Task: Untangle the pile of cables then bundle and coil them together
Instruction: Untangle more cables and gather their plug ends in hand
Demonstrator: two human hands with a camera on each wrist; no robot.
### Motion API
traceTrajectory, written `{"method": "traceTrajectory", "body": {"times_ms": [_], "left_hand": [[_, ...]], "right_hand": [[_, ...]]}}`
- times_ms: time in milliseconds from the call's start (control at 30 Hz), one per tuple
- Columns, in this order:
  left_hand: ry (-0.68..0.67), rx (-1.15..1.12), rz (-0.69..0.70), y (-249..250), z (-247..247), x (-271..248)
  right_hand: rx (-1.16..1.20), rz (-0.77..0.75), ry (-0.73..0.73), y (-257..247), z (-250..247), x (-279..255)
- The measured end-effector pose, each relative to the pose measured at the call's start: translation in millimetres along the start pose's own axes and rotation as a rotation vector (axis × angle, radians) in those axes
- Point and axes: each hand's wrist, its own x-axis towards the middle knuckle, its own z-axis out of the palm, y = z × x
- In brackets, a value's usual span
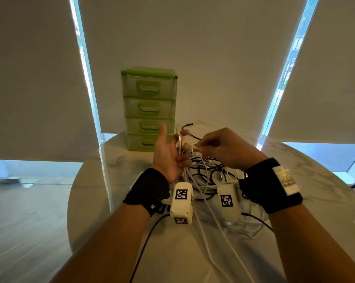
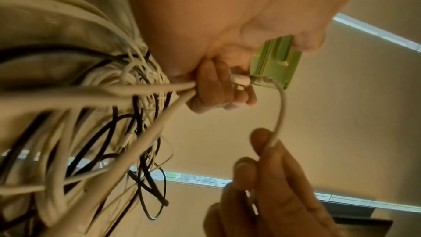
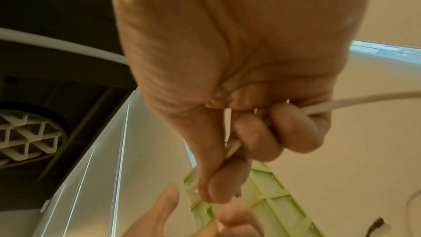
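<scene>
A tangle of white and black cables (image 1: 208, 177) lies on the round marble table (image 1: 307, 176) under both hands. My left hand (image 1: 178, 147) is raised palm-up with the thumb straight, its fingers curled round several white cable ends (image 2: 159, 87). Just to its right, my right hand (image 1: 199, 148) pinches one white cable (image 2: 281, 114) near its plug. That cable arcs from the left hand's (image 2: 214, 87) fingers to the right hand (image 2: 266, 150). In the right wrist view the right hand's fingers (image 3: 255, 141) curl round this white cable (image 3: 355, 101).
A green four-drawer plastic unit (image 1: 149, 107) stands at the table's far edge, right behind my left hand. A black cable end (image 1: 187, 125) lies beside it. Another black cable (image 1: 143, 244) hangs over the table's near edge. Roller blinds cover the windows behind.
</scene>
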Motion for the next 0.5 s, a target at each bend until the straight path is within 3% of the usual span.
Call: {"method": "traceTrajectory", "body": {"times_ms": [167, 367, 433, 500], "left_hand": [[0.109, 0.092, 0.074, 0.0, 7.6, -0.3], [0.067, 0.008, 0.125, 7.2, 6.6, -2.0], [0.023, 0.029, 0.083, 6.4, 8.2, -3.9], [-0.019, 0.070, 0.019, 5.1, 11.8, -6.7]], "right_hand": [[-0.070, 0.060, -0.217, -1.2, 7.3, -2.8], [-0.092, 0.090, -0.276, 5.2, 3.0, -3.6], [-0.055, 0.050, -0.192, 6.3, 1.7, -2.3], [0.019, -0.004, 0.001, 7.3, 1.8, 1.0]]}}
